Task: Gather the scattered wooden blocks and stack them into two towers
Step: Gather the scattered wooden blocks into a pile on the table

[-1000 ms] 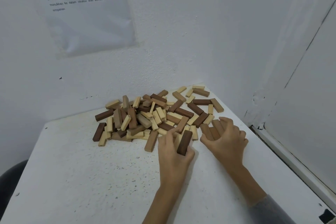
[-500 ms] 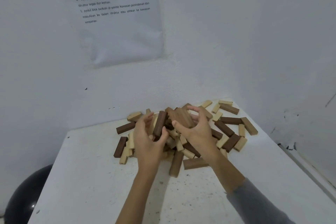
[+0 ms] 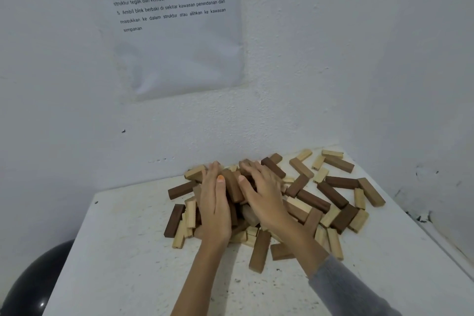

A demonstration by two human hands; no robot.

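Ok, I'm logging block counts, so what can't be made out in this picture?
Head view only:
- Blocks beneath the left hand and right hand: covered by the palms, so the pile cannot be counted.
- Wall sheet: its upper lines are cut off by the top edge.
- Dark round object: cropped by the bottom edge, partly behind the table.

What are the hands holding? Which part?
The left hand and the right hand squeeze a bunch of brown blocks between them, pressing against its two sides.
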